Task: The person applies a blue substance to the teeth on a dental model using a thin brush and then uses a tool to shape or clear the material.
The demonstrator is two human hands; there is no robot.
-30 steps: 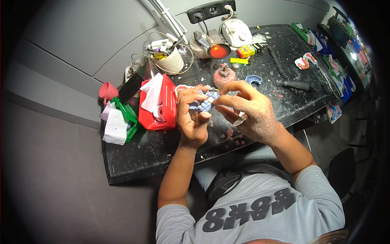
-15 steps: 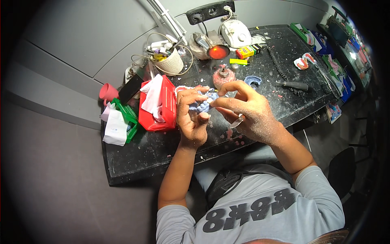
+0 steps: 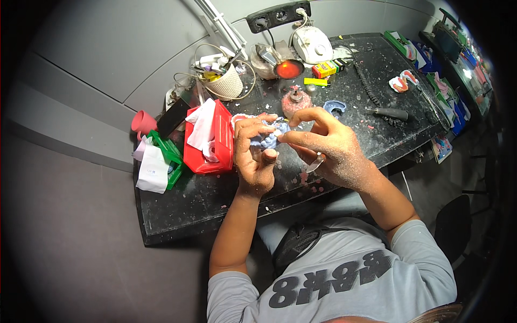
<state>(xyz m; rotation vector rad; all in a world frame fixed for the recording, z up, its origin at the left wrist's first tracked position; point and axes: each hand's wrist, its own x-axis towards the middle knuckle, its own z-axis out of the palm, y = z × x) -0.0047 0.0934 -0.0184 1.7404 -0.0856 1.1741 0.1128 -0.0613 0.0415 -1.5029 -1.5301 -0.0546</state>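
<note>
Well, near the centre of the frame I hold a blue toothed model (image 3: 269, 142) in my left hand (image 3: 252, 159), fingers and thumb clamped on it. At its right edge, the thumb and forefinger of my right hand (image 3: 338, 148) sit close together; whether they pinch the small white piece (image 3: 277, 133) there, I cannot tell. A pale blade-like thing (image 3: 315, 163) juts out below them. I judge this step to be fine fingertip work, calling next for steady support and light pressure.
</note>
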